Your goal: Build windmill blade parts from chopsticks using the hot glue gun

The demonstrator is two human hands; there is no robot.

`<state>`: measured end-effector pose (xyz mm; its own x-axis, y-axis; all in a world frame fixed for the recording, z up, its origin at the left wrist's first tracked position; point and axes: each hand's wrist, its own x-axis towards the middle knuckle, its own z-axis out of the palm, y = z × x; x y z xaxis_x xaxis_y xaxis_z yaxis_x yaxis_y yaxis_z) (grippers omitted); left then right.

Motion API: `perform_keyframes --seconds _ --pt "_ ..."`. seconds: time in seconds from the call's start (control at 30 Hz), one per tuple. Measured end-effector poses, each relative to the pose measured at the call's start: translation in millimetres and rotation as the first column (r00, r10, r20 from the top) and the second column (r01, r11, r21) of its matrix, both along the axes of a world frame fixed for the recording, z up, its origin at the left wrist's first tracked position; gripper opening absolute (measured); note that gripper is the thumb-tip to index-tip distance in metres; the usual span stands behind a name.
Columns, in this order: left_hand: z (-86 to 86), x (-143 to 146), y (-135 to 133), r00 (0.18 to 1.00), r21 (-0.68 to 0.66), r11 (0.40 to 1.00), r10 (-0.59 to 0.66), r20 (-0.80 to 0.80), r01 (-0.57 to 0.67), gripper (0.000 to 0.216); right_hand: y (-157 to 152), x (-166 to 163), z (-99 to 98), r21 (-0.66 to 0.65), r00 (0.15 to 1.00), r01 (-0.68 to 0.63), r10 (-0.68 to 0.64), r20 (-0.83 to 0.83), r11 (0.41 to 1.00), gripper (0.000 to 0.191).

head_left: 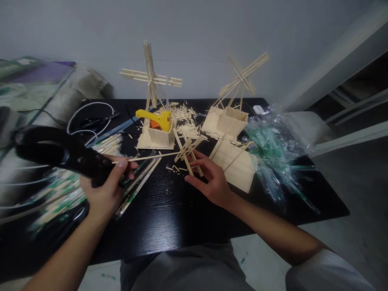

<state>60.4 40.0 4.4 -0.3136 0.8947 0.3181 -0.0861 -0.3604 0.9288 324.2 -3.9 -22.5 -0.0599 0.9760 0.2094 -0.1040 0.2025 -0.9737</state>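
Observation:
My left hand (pixel 107 184) is closed, thumb and fingers pinching a thin wooden stick (pixel 154 156). The stick's far end reaches the small crossed-stick frame (pixel 184 150). My right hand (pixel 214 180) grips that frame by its right side, with the fingers partly behind it. A dark, bulky black device (pixel 63 151) overlaps my left hand; I cannot tell whether the hand grips it too. Behind the frame, a yellow-handled tool (pixel 157 119) rests in an open-topped wooden box structure (pixel 160 138), which has a stick cross (pixel 150 79) rising behind it.
A second wooden structure (pixel 226 121) with a tilted stick cross (pixel 242 76) stands at the back right. A flat wooden panel (pixel 236 169) lies near my right hand. Clear plastic wrappers (pixel 273 149) cover the table's right side. Stick bundles (pixel 62 190) lie left; cut bits (pixel 182 115) are scattered behind.

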Motion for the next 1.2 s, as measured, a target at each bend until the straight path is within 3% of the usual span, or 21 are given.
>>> perform_keyframes --seconds 0.43,0.6,0.7,0.9,1.2 --pt "8.8 2.5 2.7 0.998 -0.187 0.981 -0.054 0.026 0.058 0.025 -3.4 2.7 -1.1 0.135 0.986 -0.002 -0.020 0.167 0.991 0.035" --pt "13.4 3.1 6.0 0.997 -0.220 0.975 -0.025 0.079 0.042 0.020 3.1 3.4 4.4 -0.006 0.999 0.019 -0.020 -0.048 1.000 0.022" --pt "15.7 3.1 8.7 0.994 -0.250 0.967 -0.010 0.112 0.037 0.018 8.8 4.3 8.5 -0.078 0.988 0.054 -0.065 -0.143 0.995 0.025" --pt "15.6 5.0 10.7 0.985 -0.337 0.936 -0.054 0.162 0.106 0.020 12.7 7.4 9.3 -0.193 0.983 0.026 -0.061 -0.176 0.981 0.037" --pt "16.6 5.6 11.3 0.982 -0.385 0.913 -0.074 0.176 0.138 0.021 11.9 7.4 9.1 -0.177 0.979 -0.008 -0.028 -0.200 0.984 0.042"
